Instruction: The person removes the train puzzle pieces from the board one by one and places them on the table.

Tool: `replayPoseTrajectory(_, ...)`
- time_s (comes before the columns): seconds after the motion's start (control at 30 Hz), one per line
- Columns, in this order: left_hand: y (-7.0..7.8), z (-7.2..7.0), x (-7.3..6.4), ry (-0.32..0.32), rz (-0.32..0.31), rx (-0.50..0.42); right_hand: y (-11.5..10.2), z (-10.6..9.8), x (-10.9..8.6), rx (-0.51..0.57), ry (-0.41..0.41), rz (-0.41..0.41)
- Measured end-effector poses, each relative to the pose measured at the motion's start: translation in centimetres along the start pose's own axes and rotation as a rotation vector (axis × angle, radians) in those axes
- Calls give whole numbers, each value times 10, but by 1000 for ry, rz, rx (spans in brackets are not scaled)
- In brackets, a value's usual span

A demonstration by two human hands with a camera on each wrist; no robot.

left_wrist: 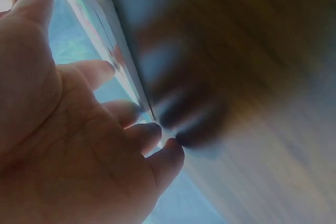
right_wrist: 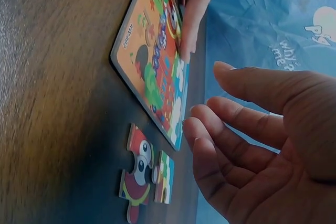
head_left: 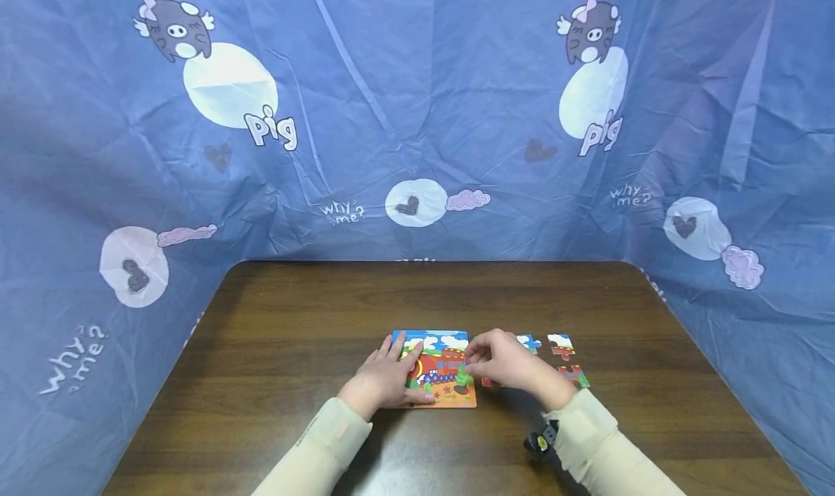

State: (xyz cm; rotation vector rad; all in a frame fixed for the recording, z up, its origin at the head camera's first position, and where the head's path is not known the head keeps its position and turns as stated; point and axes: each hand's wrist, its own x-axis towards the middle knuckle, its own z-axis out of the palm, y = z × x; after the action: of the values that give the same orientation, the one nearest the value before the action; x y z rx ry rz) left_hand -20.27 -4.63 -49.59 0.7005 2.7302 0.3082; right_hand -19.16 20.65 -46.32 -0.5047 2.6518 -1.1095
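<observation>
A jigsaw board [head_left: 450, 362] with a red train picture lies on the table. My left hand [head_left: 385, 380] rests on its left side with fingers spread; in the left wrist view, that hand's fingertips [left_wrist: 126, 111] lie along the board's edge. At the board's right edge is my right hand [head_left: 505, 362], fingers bent. In the right wrist view, its thumb and fingers [right_wrist: 247, 124] stand apart, holding nothing. Below them lie a piece with two cartoon eyes [right_wrist: 137, 169] and a smaller green-and-blue piece [right_wrist: 164, 177], close together.
Right of the right hand lie loose jigsaw pieces, among them a cloud-and-red piece [head_left: 561, 346] and a red-and-green one [head_left: 575, 375]. A small black device [head_left: 540, 441] sits at the right wrist. Blue printed cloth [head_left: 417, 119] hangs behind and beside the brown table [head_left: 293, 315].
</observation>
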Motion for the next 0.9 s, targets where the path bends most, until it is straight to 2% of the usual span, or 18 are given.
replayPoseTrajectory(0.23, -7, -3, -1, -10, -18, -10, 1, 9, 7, -28, 6, -14)
replayPoseTrajectory(0.47, -11, -4, -3, -2, -38, -20, -5, 22, 12, -134, 1, -9)
replayPoseTrajectory(0.73, -12, -2, -6, 10, -36, -13, -13, 31, 13, -215, -63, 49)
replayPoseTrajectory(0.9, -11, -3, -6, 11, -49, -12, -18, 34, 14, -257, -90, 55)
